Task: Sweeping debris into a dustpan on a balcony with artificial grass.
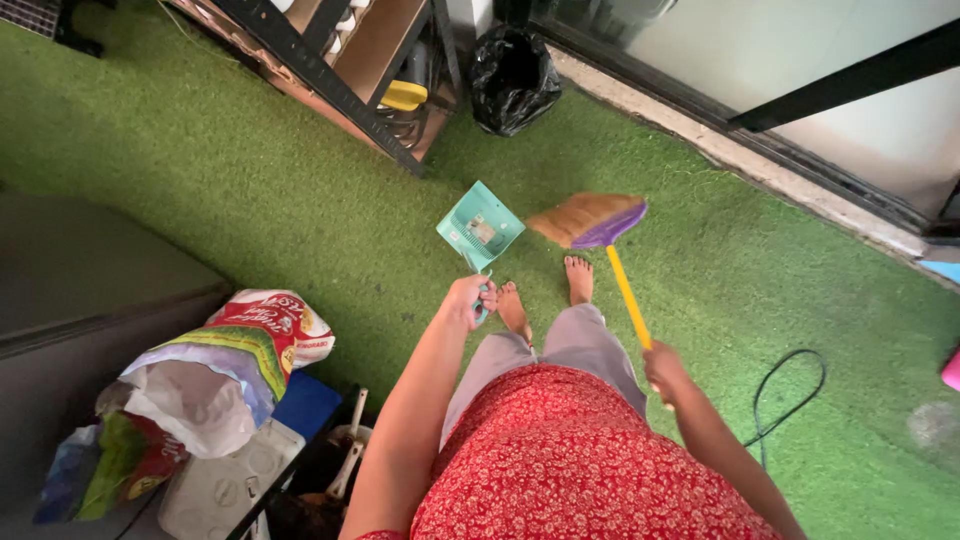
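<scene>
Green artificial turf (pixel 250 200) lies underfoot, where the left hand (pixel 470 298) has its fingers clamped on a teal dustpan (pixel 480 228) and the right hand (pixel 663 372) grips a yellow-handled broom (pixel 590 220) (bristles blurred), just beside the dustpan.

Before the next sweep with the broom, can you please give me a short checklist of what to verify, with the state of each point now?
1. Left hand grips the teal dustpan handle: ok.
2. Right hand grips the yellow broom handle: ok.
3. Broom head beside the dustpan, bristles toward it: ok.
4. Dustpan resting flat on the green turf: cannot tell, it looks lifted and tilted.
5. Bare feet away from the broom head: not ok, they stand just below it.
6. Black cable outside the sweeping path: ok, it lies to the right side.
</scene>
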